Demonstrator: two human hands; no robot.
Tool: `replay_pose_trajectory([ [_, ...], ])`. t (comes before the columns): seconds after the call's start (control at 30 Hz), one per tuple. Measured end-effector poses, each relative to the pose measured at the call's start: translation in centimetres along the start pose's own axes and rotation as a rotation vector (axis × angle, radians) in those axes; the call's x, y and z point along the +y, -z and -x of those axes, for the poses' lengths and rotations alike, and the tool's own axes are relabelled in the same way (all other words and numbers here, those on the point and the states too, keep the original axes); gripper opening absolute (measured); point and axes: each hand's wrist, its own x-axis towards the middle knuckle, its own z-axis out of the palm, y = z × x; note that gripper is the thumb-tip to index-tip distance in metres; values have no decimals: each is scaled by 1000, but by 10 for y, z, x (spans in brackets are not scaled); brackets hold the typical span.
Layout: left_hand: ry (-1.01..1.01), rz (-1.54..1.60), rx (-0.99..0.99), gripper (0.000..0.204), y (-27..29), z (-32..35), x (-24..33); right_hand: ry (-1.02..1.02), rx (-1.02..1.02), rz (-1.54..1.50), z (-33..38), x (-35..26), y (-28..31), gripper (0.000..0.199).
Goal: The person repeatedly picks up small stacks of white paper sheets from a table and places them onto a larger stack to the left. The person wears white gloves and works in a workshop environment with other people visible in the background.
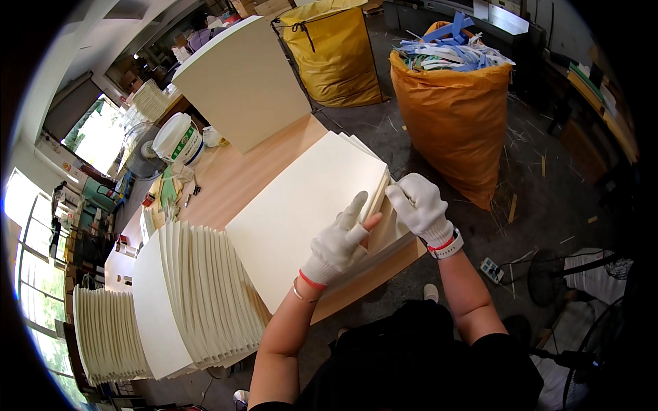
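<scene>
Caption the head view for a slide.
Gloved left hand and right hand at the edge of a white sheet stack on a wood-toned table, orange sack beyond.

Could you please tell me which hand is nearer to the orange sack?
Right. The right hand is by the white stack's corner, on the side toward the orange sack; the left hand is farther left, at the stack's edge.

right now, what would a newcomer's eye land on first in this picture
Probably the tall orange sack heaped with blue and white strips, standing on the floor at upper right. Next, near the centre, the white-gloved left hand and white-gloved right hand at the right edge of a stack of flat cream sheets. At lower left, a big fanned-out row of cream pieces also stands out.
</scene>
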Motion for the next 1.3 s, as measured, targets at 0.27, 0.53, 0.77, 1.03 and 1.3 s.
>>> replay_pose_trajectory([
  [0.27, 49, 20, -53, 37, 4, -8, -5, 28, 30, 174, 4, 2, -4, 27],
  [0.53, 104, 29, -26, 44, 4, -5, -3, -66, -14, 102, 11, 0, -1, 19],
  [0.77, -18, -40, -28, 48, -5, -1, -10, -30, 7, 51, 6, 3, -2, 25],
  [1.03, 93, -2, -22, 42, -3, -6, 1, -128, 24, 88, 12, 1, -6, 30],
  [1.3, 69, 18, 10, 46, -8, -1, -7, -239, 60, -161, 4, -8, -2, 10],
])
